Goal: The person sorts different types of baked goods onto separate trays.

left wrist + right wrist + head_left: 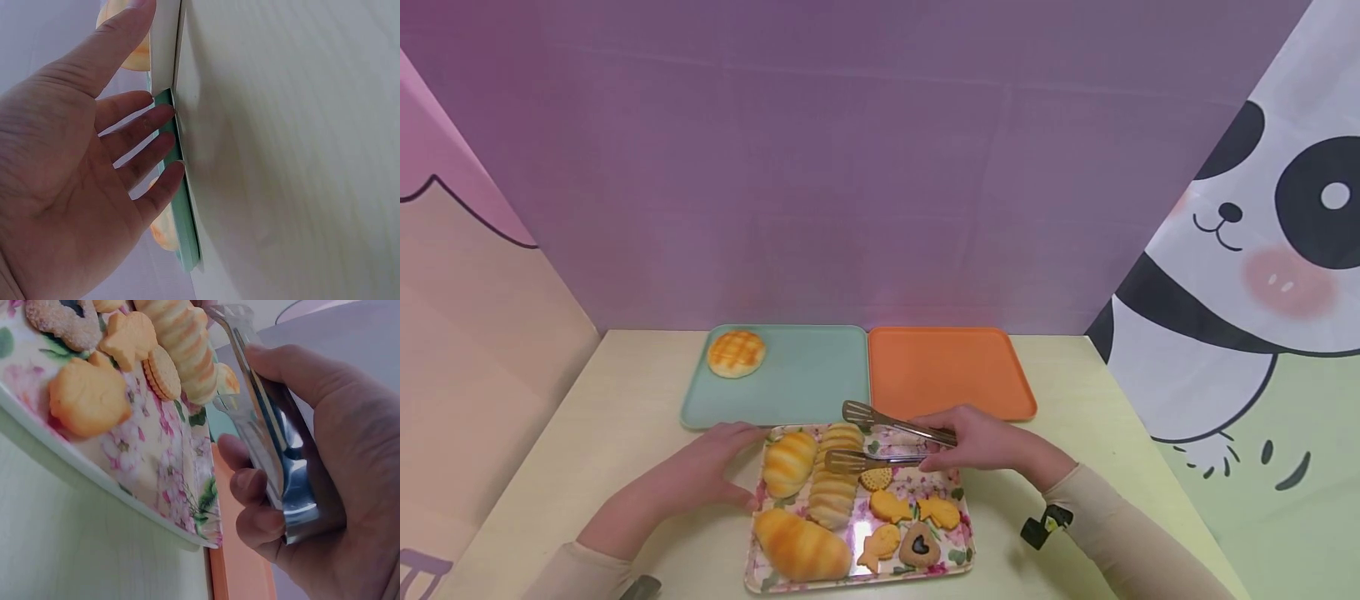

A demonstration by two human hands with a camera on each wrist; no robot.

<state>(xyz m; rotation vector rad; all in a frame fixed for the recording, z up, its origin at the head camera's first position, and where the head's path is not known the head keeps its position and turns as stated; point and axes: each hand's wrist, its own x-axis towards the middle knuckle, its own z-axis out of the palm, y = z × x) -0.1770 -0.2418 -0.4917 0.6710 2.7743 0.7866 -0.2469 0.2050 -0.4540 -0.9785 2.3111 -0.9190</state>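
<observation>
Spread along the left rim of a floral tray (865,581), my left hand (718,467) has its thumb and fingers extended; in the left wrist view the fingertips are right at the tray edges. My right hand (973,442) grips metal tongs (300,494) with clear tips, their two arms spread apart over the tray with nothing between. Beneath the tips lies a long twisted bread (832,500). A striped bun (790,464) and a larger roll (802,547) sit left of it. On the right are a round cracker (876,479), several fish-shaped cookies (939,513) and a heart-centred cookie (920,546).
Behind the floral tray, a green tray (805,375) bears a round crosshatched bun (736,354) at its far left. An orange tray (947,371) stands beside it on the right. A purple backdrop (865,183) rises at the table's back edge.
</observation>
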